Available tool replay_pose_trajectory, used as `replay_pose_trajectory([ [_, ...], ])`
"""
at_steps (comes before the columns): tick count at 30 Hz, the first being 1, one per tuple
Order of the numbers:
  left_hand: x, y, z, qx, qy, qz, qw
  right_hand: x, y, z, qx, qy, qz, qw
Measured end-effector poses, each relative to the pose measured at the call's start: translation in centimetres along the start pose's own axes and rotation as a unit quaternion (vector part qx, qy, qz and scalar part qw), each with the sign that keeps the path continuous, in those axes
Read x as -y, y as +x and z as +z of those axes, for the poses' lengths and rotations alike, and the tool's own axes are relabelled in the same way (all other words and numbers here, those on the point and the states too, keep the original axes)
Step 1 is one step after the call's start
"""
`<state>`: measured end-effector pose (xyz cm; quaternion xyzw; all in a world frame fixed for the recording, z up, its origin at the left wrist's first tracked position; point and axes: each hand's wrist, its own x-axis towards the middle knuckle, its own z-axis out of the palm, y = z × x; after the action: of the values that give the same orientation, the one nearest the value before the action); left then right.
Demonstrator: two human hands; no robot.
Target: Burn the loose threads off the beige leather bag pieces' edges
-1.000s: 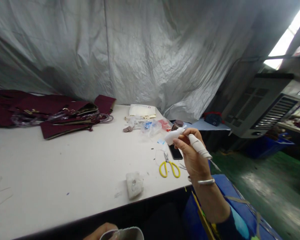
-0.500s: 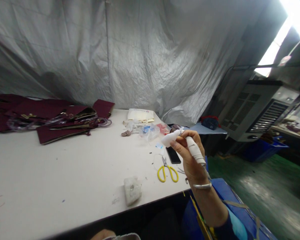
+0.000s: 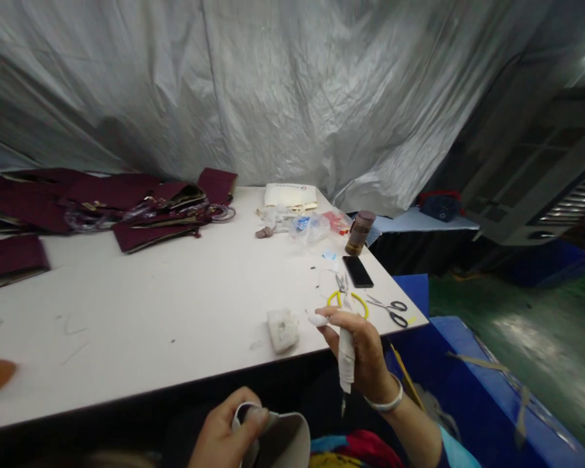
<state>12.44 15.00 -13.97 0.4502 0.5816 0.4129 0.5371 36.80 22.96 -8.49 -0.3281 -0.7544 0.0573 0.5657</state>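
Note:
My right hand point(image 3: 361, 351) is closed around a tool with a white wrapped handle point(image 3: 346, 356) whose thin metal tip points down, held just in front of the table's near edge. A small white scrap sits at its fingertips. My left hand point(image 3: 221, 432) is low at the bottom, pinching a curved grey leather-like piece point(image 3: 280, 439) near my lap. Yellow-handled scissors point(image 3: 344, 299) lie on the white table point(image 3: 151, 305) just beyond my right hand.
Maroon fabric pieces and bags point(image 3: 102, 208) are piled at the table's far left. Black scissors point(image 3: 392, 309), a phone point(image 3: 357, 271), a brown jar point(image 3: 360, 232), plastic bags point(image 3: 312, 227) and a white lump point(image 3: 283, 328) lie on the right. A blue bin point(image 3: 468, 390) stands beside me.
My right hand came down from chest height toward the table edge, turning the tool tip downward. My left hand rose into view with the grey piece. My view tilted down and left.

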Motion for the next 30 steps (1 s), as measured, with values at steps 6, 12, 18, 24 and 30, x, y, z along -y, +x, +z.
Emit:
replay_pose_trajectory([
  [6, -2.0, -0.4, 0.5, -0.004, 0.049, 0.001, 0.999, 0.2, -4.0, 1.6, 0.02, 0.061, 0.061, 0.996],
  [12, -3.1, -1.7, 1.5, -0.027, 0.062, 0.007, 0.998, 2.5, -7.2, 3.6, 0.036, 0.174, 0.134, 0.975],
  [18, -3.0, -2.5, 1.6, -0.06, 0.072, 0.053, 0.994, 2.4, -9.7, 4.1, 0.113, 0.243, 0.149, 0.952],
  [24, -2.7, -2.3, 1.8, -0.055, 0.075, 0.07, 0.993, 2.1, -9.8, 3.9, 0.146, 0.247, 0.159, 0.945],
  [30, -2.8, -2.2, 2.0, -0.05, 0.079, 0.069, 0.993, 2.3, -9.7, 3.7, 0.148, 0.236, 0.152, 0.948],
])
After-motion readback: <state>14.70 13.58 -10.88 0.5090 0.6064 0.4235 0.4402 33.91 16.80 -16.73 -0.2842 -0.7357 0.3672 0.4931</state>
